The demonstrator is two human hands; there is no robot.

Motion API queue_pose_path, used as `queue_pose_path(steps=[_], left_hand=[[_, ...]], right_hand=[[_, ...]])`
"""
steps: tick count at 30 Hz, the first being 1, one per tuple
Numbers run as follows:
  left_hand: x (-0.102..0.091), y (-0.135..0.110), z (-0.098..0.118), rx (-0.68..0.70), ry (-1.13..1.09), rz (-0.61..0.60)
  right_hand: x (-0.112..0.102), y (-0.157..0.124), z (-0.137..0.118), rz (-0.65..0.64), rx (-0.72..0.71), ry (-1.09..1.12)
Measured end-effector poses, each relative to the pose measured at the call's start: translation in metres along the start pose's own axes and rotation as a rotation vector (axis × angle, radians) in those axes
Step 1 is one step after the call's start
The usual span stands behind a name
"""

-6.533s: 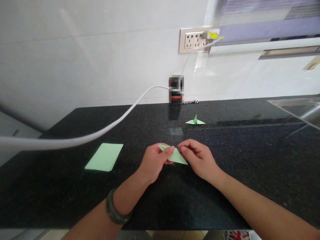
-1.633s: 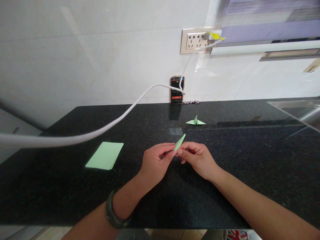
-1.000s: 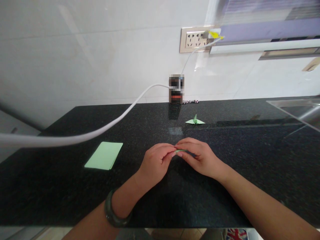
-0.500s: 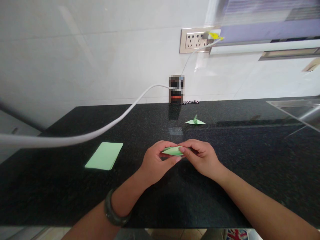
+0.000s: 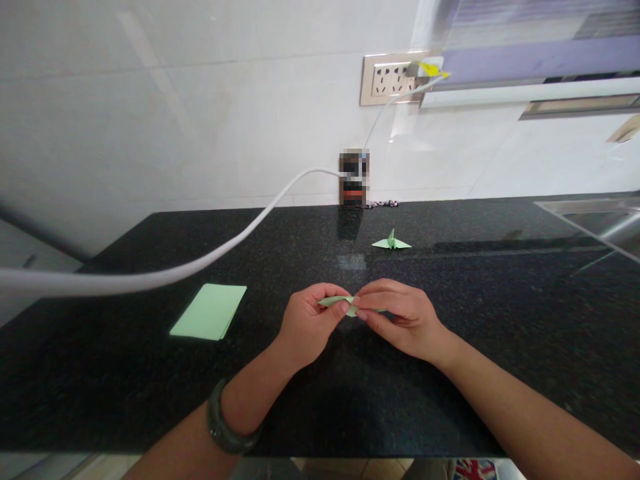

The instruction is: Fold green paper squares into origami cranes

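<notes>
A folded piece of green paper (image 5: 330,301) is held between my two hands, over the dark countertop. My left hand (image 5: 311,327) pinches it from the left, thumb pressed on the near face. From the right, my right hand (image 5: 400,310) grips it with thumb and fingers near its middle; these fingers cover part of the paper. Farther back a finished-looking green paper crane (image 5: 392,241) stands with its wings spread. To the left of my hands lies a stack of green paper sheets (image 5: 209,312).
The black speckled countertop (image 5: 125,373) runs back to a white tiled wall. A blurred-out device (image 5: 354,177) stands against it, with a white cable (image 5: 235,237) curving to the left. A metal sink (image 5: 600,223) is set in at the right. Above is a socket panel (image 5: 383,80).
My left thumb has moved up onto the paper, and my right thumb has dropped to its lower edge. The folded paper is turned a little and shows less of its face.
</notes>
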State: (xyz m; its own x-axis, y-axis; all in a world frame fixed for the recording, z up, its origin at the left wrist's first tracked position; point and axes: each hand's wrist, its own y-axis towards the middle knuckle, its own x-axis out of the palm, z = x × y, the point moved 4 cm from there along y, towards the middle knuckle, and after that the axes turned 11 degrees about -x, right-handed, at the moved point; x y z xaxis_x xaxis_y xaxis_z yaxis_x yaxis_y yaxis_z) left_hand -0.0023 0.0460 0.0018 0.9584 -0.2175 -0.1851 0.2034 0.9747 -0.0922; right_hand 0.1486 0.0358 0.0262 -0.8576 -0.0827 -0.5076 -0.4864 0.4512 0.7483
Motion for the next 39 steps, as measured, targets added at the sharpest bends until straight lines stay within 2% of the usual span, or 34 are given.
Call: queue_pose_path(steps=[6,11,16,22,27,33,39], left_hand=[[0.001,0.0,0.002,-0.025,-0.071,-0.032],[0.002,-0.002,0.004,-0.044,-0.078,-0.057],[-0.001,-0.003,0.008,0.015,0.023,0.025],[-0.001,-0.004,0.01,0.088,0.077,0.03],[-0.001,-0.005,0.009,0.12,0.119,0.033],[-0.001,-0.003,0.007,0.077,0.068,0.032],[-0.003,-0.003,0.006,0.144,0.208,0.083]], right_hand=[[-0.001,0.001,0.003,0.027,0.098,0.039],[-0.002,0.002,0.003,0.048,0.097,0.076],[0.001,0.0,0.003,0.041,0.131,0.099],[0.002,-0.004,0.01,0.046,0.289,0.074],[0.002,-0.001,0.009,0.002,0.25,0.095],[0.0,0.001,0.005,-0.038,0.194,0.041],[0.002,0.002,0.003,-0.073,0.17,0.005]])
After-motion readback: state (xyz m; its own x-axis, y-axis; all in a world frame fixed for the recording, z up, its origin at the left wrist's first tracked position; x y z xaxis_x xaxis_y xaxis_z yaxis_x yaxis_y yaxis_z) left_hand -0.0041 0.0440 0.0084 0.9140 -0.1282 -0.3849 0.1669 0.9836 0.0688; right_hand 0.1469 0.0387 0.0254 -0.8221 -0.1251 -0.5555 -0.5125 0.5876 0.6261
